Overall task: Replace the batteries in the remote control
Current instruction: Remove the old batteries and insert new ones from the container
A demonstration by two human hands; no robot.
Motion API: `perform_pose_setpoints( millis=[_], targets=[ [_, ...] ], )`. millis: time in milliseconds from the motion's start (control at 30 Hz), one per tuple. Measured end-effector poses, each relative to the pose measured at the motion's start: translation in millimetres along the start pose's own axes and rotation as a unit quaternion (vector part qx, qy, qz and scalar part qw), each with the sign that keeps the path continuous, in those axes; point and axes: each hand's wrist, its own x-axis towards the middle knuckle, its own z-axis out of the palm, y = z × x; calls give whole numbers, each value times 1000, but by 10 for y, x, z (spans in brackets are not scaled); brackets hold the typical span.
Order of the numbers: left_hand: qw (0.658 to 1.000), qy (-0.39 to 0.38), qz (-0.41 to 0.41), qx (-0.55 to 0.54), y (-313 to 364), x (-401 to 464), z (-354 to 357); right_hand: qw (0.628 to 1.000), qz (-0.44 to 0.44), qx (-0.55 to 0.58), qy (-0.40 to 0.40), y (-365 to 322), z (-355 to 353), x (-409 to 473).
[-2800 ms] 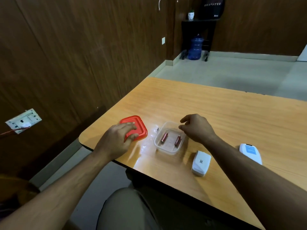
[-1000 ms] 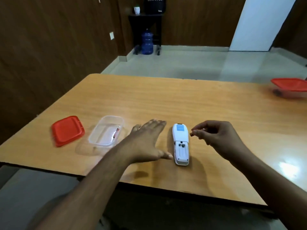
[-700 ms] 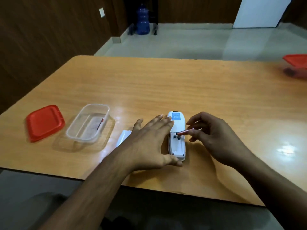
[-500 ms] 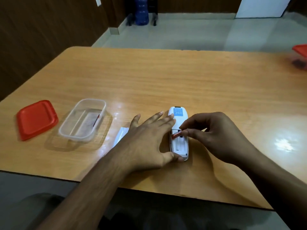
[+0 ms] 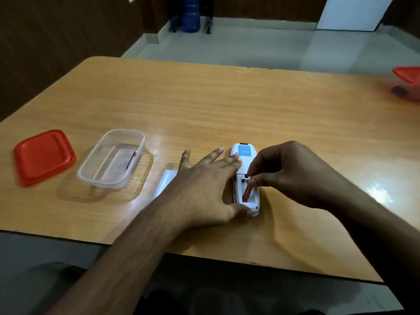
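From the head cam, the remote (image 5: 245, 178) lies face down near the table (image 5: 227, 105) edge, left hand (image 5: 204, 189) spread flat bracing it, fingers straight, thumb at its near end. The right hand (image 5: 288, 171) pinches a red battery (image 5: 247, 192) by its top end, tilted into the open bay. It's probably light, stiff and slick, so gripping the ends looks best; a second battery (image 5: 131, 159) sits in the clear tub (image 5: 111, 159).
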Motion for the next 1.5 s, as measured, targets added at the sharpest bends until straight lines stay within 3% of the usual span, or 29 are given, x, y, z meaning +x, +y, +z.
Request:
perform_pose_setpoints(
  millis=[400, 633, 933, 1167, 1300, 1400, 1500],
  targets=[
    [1000, 14, 3, -2, -21, 19, 59, 992, -23, -61, 103, 16, 226, -116],
    [1000, 24, -2, 2, -15, 46, 72, 990, -70, -84, 87, 28, 275, -165],
    [1000, 16, 4, 2, -15, 39, 50, 953, -162, -255, 29, -4, 213, -339],
    [1000, 10, 12, -3, 10, 4, -73, 982, -88, -167, 19, 87, 153, -238],
    [992, 100, 18, -71, -225, -198, -354, 987, -66, -123, 74, -9, 141, -220],
    [977, 180, -17, -113, -634, -479, -634, 989, -76, -74, 104, -199, 141, -157],
    [978, 151, -81, -120, -1024, -713, -789, 991, -97, -40, 83, -514, 206, 40]
  ],
)
